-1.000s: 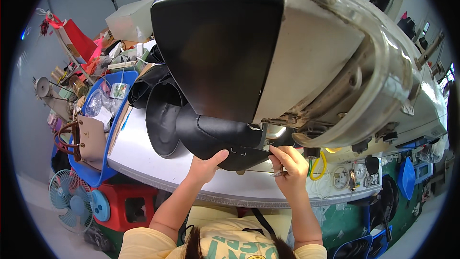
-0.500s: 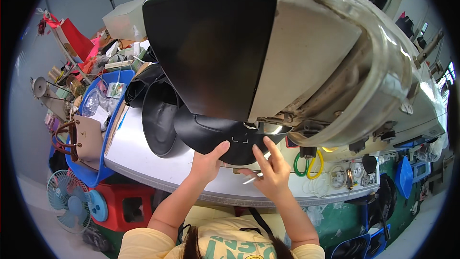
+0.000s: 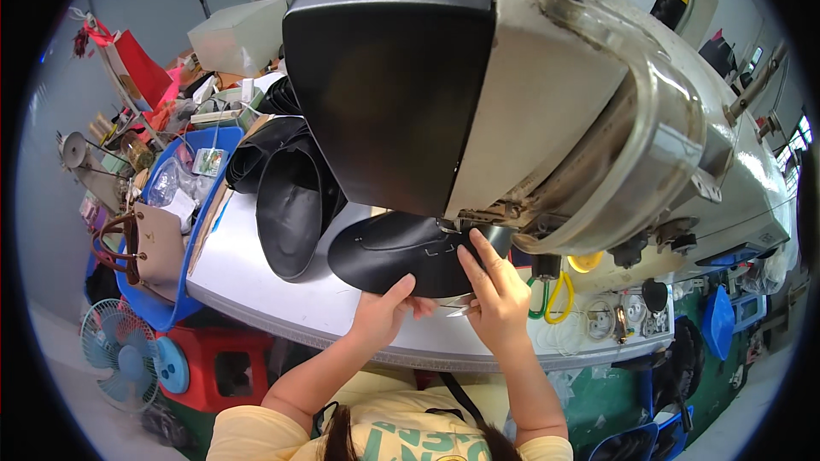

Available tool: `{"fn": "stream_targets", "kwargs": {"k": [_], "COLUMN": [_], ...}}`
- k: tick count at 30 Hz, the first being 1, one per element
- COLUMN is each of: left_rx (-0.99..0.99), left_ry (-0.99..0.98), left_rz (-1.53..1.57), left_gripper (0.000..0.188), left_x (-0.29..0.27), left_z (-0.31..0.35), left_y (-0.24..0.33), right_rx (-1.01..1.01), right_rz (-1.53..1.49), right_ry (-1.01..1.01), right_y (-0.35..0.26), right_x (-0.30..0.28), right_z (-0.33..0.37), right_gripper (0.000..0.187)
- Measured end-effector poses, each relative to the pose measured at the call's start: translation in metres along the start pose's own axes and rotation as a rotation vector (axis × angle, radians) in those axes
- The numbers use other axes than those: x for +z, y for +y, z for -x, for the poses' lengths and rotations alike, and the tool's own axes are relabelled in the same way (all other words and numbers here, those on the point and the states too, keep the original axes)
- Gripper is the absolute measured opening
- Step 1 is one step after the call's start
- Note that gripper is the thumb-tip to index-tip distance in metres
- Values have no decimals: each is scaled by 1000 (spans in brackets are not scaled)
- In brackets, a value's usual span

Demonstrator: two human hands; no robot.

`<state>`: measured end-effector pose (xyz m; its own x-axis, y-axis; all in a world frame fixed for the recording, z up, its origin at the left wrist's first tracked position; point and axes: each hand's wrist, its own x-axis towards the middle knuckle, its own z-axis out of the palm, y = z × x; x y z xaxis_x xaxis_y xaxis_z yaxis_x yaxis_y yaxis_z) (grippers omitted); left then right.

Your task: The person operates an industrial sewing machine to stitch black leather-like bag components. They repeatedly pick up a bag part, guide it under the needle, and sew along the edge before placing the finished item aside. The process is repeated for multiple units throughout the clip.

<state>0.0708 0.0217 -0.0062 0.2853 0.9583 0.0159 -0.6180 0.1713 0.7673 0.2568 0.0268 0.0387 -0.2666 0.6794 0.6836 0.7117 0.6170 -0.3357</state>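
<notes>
- Black leather piece [image 3: 401,252] lies on the grey table [image 3: 282,307], its far edge under the sewing machine [image 3: 547,119] head
- Left hand [image 3: 384,307] now pinches its near edge; a second ago it lay flatter on top
- Right hand [image 3: 495,290] has shifted left, fingers spread flat on the leather, small metal snips [image 3: 461,311] tucked under the palm
- Stacked black pieces [image 3: 290,196] unchanged

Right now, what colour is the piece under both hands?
Black, a curved leather-like piece lying on the grey table; head view shows it.
</notes>
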Motion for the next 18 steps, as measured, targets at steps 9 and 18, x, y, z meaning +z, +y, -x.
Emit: {"fn": "stream_targets", "kwargs": {"k": [9,18], "left_rx": [-309,-86], "left_ry": [257,-18], "left_rz": [258,-83], "left_gripper": [60,56], "left_x": [-49,-38], "left_z": [-24,28], "left_y": [43,33], "right_rx": [-15,-16], "right_rz": [10,59], "right_ry": [10,24], "right_y": [-6,-3], "right_x": [-4,-14], "right_z": [-4,-6], "right_gripper": [59,58]}}
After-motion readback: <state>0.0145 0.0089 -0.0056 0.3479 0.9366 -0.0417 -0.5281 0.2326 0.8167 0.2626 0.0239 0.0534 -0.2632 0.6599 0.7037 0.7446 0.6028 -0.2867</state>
